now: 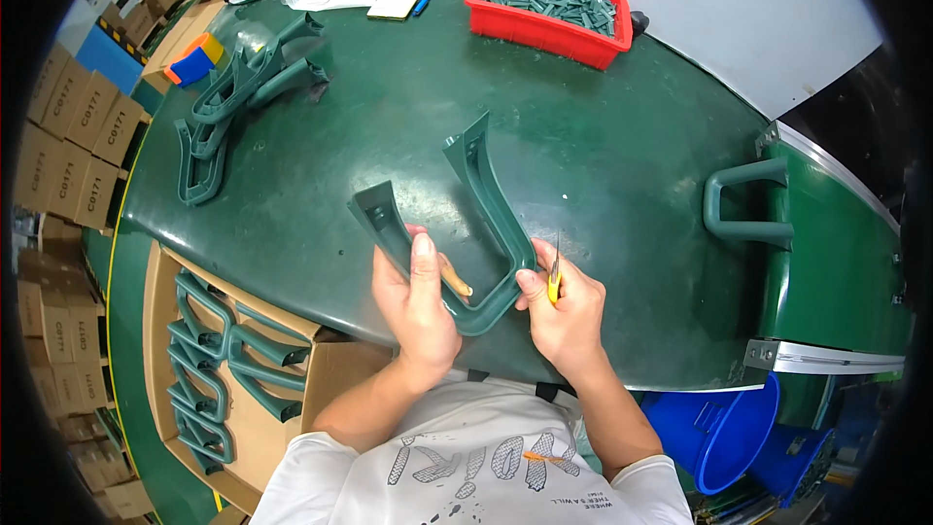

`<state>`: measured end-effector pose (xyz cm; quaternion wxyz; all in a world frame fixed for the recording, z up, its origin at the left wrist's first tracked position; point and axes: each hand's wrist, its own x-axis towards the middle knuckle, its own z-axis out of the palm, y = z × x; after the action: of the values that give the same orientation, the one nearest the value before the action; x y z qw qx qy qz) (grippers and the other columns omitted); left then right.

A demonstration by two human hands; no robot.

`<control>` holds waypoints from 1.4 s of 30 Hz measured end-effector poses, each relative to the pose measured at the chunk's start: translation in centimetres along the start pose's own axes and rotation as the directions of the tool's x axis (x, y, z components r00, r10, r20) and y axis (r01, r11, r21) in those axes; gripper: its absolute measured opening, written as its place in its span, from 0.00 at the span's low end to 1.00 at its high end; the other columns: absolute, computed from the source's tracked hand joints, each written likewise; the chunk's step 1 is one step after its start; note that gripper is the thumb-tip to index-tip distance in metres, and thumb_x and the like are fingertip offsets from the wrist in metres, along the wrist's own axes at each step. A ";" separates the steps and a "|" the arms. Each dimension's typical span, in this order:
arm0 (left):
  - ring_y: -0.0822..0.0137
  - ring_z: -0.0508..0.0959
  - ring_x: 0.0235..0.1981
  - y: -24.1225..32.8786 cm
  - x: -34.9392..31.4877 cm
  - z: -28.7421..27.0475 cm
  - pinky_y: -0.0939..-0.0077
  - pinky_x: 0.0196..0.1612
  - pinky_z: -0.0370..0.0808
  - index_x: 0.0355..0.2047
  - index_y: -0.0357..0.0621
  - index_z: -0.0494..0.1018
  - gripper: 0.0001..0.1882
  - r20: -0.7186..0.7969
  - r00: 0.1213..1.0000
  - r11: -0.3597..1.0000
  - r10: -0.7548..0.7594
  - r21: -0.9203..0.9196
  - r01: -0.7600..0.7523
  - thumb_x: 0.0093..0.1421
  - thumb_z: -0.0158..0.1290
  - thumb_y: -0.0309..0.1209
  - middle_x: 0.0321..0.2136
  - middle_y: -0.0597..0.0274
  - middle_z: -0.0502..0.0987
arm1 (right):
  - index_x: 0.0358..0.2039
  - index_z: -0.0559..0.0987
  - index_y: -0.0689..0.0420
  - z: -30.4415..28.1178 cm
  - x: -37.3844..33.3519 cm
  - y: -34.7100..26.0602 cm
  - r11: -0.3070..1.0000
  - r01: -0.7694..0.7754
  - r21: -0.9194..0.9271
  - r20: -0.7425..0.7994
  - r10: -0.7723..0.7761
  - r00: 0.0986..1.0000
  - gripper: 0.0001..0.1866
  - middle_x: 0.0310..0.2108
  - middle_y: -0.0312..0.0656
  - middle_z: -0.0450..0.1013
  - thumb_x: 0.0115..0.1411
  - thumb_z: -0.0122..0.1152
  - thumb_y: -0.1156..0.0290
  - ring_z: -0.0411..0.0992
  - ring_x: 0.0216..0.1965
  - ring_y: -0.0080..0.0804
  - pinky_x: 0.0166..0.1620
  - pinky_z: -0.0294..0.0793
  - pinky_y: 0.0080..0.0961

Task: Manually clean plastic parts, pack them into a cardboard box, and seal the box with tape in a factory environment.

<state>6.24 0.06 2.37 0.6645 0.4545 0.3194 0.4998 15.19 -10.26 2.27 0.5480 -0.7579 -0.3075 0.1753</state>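
Observation:
My left hand (420, 301) grips a dark green, U-shaped plastic handle (494, 204) above the table, its thumb on one arm of the U. The handle's two flared ends point away from me and its hollow inner side faces up. A tan, finger-like tip (455, 277), perhaps a covered finger of that hand, shows inside the U. In my right hand (566, 311) is a small yellow-handled knife (554, 282), its thin blade pointing away from me. Thumb and fingers of this hand also touch the bend of the handle at its right side.
Several similar handles (243, 87) are piled at the far left. More lie in an open cardboard box (326, 369) at the near left. A red bin (544, 36) of small green pieces stands at the back. One handle (714, 204) rests by the green conveyor (841, 233) at right.

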 end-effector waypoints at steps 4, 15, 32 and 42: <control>0.76 0.62 0.15 0.6 -1.1 1.1 0.81 0.21 0.60 0.40 0.38 0.62 0.10 0.047 0.984 0.985 0.172 0.003 -0.172 0.65 0.45 0.32 0.17 0.67 0.63 | 0.41 0.76 0.66 1.6 0.4 0.3 1.000 -0.012 0.014 -0.139 0.014 0.990 0.13 0.19 0.42 0.71 0.57 0.59 0.72 0.70 0.20 0.23 0.26 0.68 0.20; 0.72 0.65 0.22 -1.0 -1.9 -1.7 0.75 0.25 0.64 0.43 0.31 0.61 0.11 0.420 0.739 0.747 0.527 0.186 -0.638 0.60 0.44 0.20 0.37 0.54 0.67 | 0.31 0.76 0.66 -0.6 2.7 -0.5 0.921 -0.331 0.207 0.085 0.320 0.944 0.12 0.15 0.35 0.69 0.58 0.60 0.68 0.62 0.13 0.16 0.16 0.57 0.14; 0.75 0.63 0.14 0.7 2.3 -2.8 0.81 0.18 0.59 0.41 0.37 0.63 0.10 0.001 0.989 0.989 0.149 0.017 -0.149 0.63 0.46 0.29 0.15 0.66 0.63 | 0.36 0.75 0.56 -3.2 -1.8 -4.2 0.822 0.551 0.144 -0.235 -0.513 0.826 0.08 0.22 0.40 0.72 0.55 0.57 0.80 0.69 0.19 0.22 0.22 0.66 0.15; 0.72 0.60 0.09 2.4 1.2 -1.5 0.80 0.14 0.58 0.42 0.37 0.62 0.11 0.186 0.962 0.949 -0.199 -0.209 0.236 0.64 0.43 0.33 0.10 0.62 0.64 | 0.33 0.79 0.64 -5.8 9.6 -5.4 0.971 0.232 -0.057 0.028 -0.231 0.973 0.14 0.22 0.36 0.73 0.58 0.61 0.64 0.65 0.21 0.16 0.26 0.67 0.17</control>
<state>4.35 1.84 4.02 0.7874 0.3758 0.2527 0.4182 24.44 -6.99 10.02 0.5383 -0.7312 -0.4046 0.1090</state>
